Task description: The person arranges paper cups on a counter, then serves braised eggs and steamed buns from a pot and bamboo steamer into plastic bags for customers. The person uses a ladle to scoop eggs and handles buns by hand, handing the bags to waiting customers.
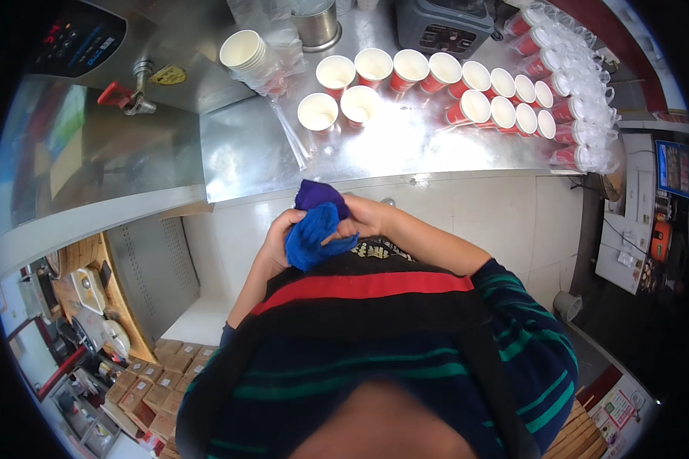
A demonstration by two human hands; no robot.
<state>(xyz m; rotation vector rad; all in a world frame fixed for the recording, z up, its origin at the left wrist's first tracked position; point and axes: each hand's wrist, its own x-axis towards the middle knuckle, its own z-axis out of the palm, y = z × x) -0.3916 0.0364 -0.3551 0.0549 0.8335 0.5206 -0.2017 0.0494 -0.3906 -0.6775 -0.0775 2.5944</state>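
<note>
In front of my apron (367, 287), a blue cloth (310, 238) is bunched between my hands, with a purple cloth (320, 196) against its far side. I cannot tell whether they are one piece or two. My left hand (278, 238) grips the left side of the blue cloth, its thumb on top. From the right, my right hand (366, 217) holds the bundle, some of its fingers hidden by the fabric. Beyond my hands lies a steel counter (390, 146) bearing open red-and-white paper cups (318, 112). Several of these stand in two rows toward the right.
Nested paper cups (242, 50) in clear plastic lean at the counter's back left. Lidded cups in plastic bags (574, 106) line its right end. Behind stand a metal canister (316, 28) and a grey appliance (445, 26). A red-handled tap (129, 98) juts out at left; cardboard boxes (161, 378) sit lower left.
</note>
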